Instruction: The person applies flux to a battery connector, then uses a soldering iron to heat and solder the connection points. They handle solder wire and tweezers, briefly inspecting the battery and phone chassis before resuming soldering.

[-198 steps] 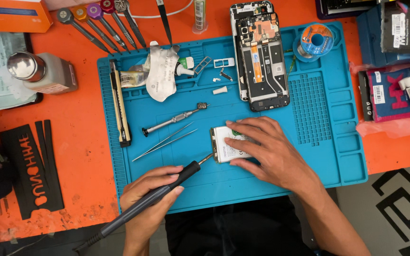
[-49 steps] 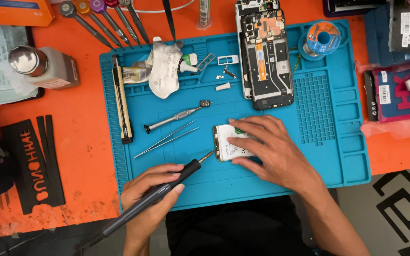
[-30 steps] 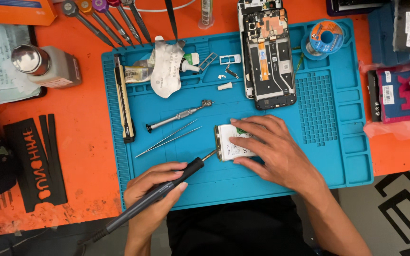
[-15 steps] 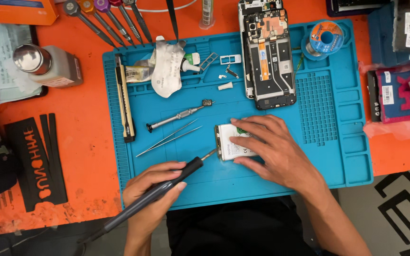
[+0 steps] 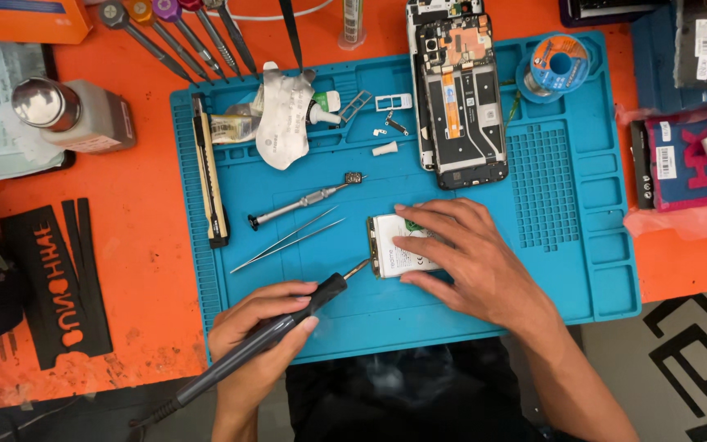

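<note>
Head view: tweezers (image 5: 288,240) and screwdriver (image 5: 304,199) lie beside battery (image 5: 398,245).

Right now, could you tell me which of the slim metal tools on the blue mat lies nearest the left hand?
The tweezers, lying just above the left hand; the screwdriver lies farther up.

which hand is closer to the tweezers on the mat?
Left. The left hand, holding the soldering iron, sits just below the tweezers. The right hand rests on the small white part, off to the tweezers' right.
</note>
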